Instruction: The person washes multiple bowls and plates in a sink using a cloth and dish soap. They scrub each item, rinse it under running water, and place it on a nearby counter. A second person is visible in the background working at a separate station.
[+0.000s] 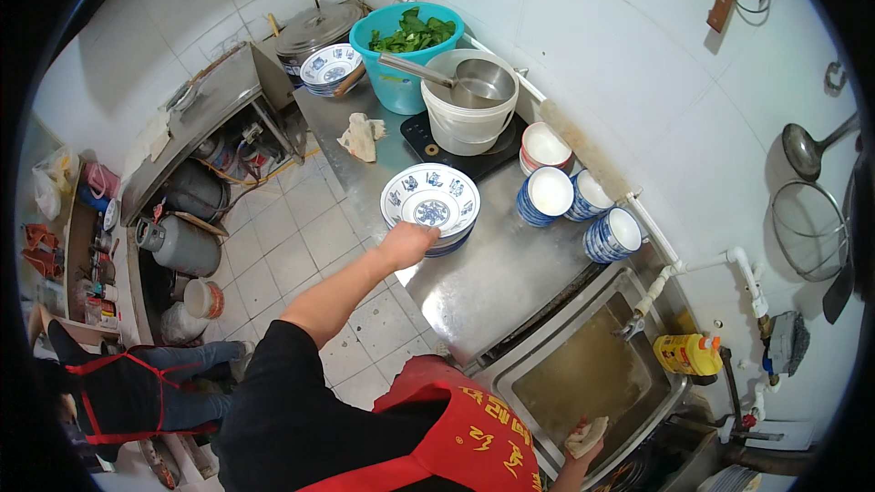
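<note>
My left hand (411, 244) has the near rim of the top blue-and-white patterned bowl (454, 198) between thumb and fingers. That bowl sits on a stack of like bowls on the stainless steel counter (499, 273); how firmly the hand grips is hard to see. Low on the right, my right hand (581, 461) holds a folded off-white cloth (586, 437) over the near edge of the sink (502, 393), which contains cloudy brownish water. Another crumpled cloth (361, 138) lies on the counter beyond the bowls.
A turquoise tub of leafy greens (386, 72) stands at the back, beside a white bucket with a steel ladle (472, 123) on a black cooktop (417, 130). Stacked small bowls (547, 195) line the wall. A yellow bottle (687, 354) stands behind the sink. A person (123, 389) is at left.
</note>
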A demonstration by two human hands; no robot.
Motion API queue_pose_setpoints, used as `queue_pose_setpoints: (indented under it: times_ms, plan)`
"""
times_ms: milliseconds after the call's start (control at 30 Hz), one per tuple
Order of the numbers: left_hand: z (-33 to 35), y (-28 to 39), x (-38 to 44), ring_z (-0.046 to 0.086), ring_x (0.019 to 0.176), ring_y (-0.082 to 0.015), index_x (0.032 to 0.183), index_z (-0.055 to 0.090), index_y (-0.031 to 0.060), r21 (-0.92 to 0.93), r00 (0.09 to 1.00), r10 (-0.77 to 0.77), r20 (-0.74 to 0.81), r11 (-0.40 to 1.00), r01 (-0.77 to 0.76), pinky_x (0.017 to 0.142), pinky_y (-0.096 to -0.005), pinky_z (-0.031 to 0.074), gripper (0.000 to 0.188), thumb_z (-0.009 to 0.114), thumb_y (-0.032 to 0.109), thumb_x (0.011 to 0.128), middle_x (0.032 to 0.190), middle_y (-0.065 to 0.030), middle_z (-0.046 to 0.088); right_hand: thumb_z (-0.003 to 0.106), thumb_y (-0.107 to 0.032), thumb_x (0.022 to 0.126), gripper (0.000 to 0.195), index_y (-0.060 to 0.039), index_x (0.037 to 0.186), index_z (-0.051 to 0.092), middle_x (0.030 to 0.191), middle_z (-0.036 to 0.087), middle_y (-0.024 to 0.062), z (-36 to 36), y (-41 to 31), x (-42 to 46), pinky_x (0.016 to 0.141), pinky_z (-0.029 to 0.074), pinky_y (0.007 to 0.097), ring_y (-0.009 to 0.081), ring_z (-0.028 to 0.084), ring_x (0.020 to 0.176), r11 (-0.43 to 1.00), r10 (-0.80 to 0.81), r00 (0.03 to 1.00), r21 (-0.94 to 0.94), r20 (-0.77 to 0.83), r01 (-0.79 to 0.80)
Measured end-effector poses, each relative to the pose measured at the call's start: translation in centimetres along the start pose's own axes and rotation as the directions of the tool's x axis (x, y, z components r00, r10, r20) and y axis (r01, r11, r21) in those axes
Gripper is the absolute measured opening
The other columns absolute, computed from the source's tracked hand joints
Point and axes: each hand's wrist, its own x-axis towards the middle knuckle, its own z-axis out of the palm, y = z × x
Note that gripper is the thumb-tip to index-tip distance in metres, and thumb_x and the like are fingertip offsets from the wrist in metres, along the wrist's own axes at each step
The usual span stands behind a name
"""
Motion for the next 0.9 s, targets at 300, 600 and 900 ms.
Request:
queue_pose_setpoints:
  times_ms: [300, 600, 900]
  plan:
    - [2.0, 0.5, 1.4, 0.056, 0.103, -0.0367, 0.11, 0.055, 0.0012, -0.16, 0.99, -0.06, 0.126, 0.984, 0.08, 0.088, -0.0431, 0.044, 0.031, 0.049, 0.023, 0.089, 0.112, -0.0213, 0.058, 0.043, -0.026, 0.095, 0.034, -0.0094, 0.125, 0.048, 0.108, 0.053, 0.0037, 2.5, -0.1, -3.1, 0.065, 0.044, 0.0283, 0.0168, 0.052, 0.086, 0.99, -0.135, 0.981, -0.016, 0.137, 0.138]
    - [4.3, 3.7, 4.9, 0.06, 0.087, -0.034, 0.098, 0.054, -0.0001, 0.053, 0.966, -0.255, 0.036, 0.966, 0.253, 0.074, -0.0432, 0.05, 0.045, 0.076, 0.023, 0.067, 0.097, -0.0183, 0.059, 0.051, -0.027, 0.09, 0.032, -0.0099, 0.117, 0.054, 0.092, 0.061, 0.0079, 18.9, -12.9, 8.0, 0.069, 0.049, 0.0348, 0.0223, 0.06, 0.085, 0.958, -0.267, 0.946, -0.058, 0.185, 0.282]
    - [3.9, 3.4, 4.9, 0.061, 0.088, -0.0325, 0.09, 0.062, 0.0003, 0.024, 0.915, -0.404, 0.012, 0.915, 0.403, 0.076, -0.0406, 0.051, 0.039, 0.079, 0.023, 0.062, 0.093, -0.0172, 0.06, 0.059, -0.031, 0.086, 0.045, 0.0054, 0.112, 0.057, 0.104, 0.063, 0.0099, 29.8, -9.5, 19.2, 0.078, 0.046, 0.0325, 0.0198, 0.06, 0.088, 0.372, -0.215, 0.906, -0.827, 0.364, 0.421]
